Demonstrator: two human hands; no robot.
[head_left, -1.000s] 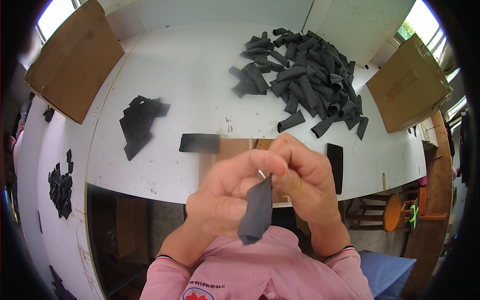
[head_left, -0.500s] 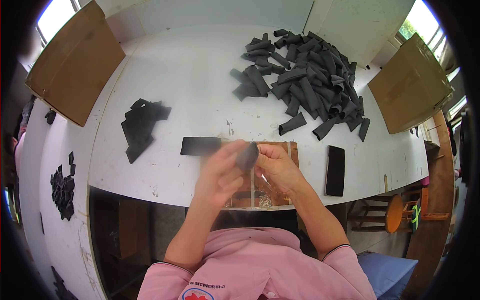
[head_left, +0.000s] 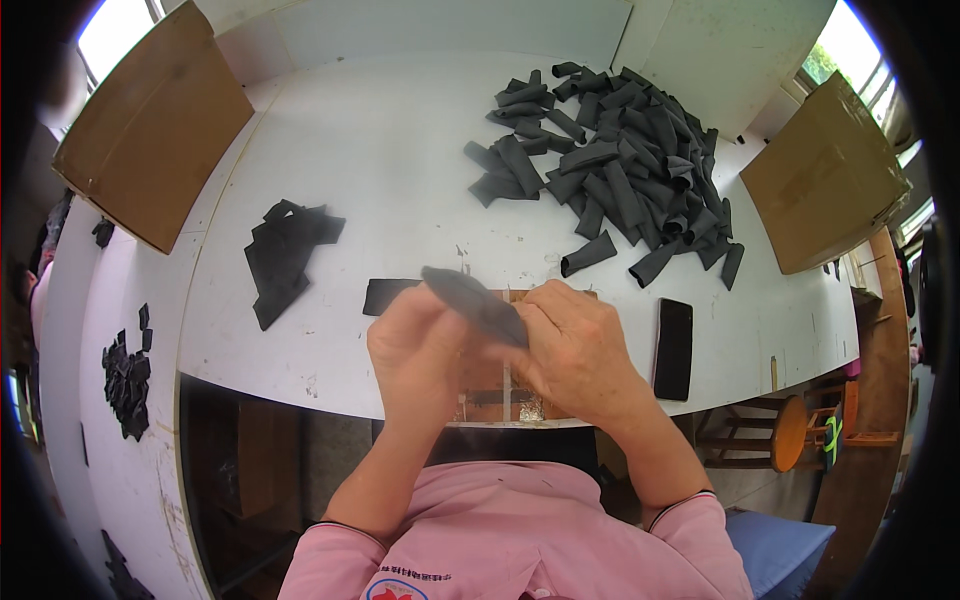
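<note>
Both hands pinch a dark strip above the table's near edge.

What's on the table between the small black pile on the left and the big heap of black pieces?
Nothing: in the head view, only bare white table lies between the small pile and the big heap.

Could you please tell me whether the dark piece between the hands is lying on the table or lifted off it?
Lifted: the dark grey flat strip is pinched between both hands above the white table.
</note>
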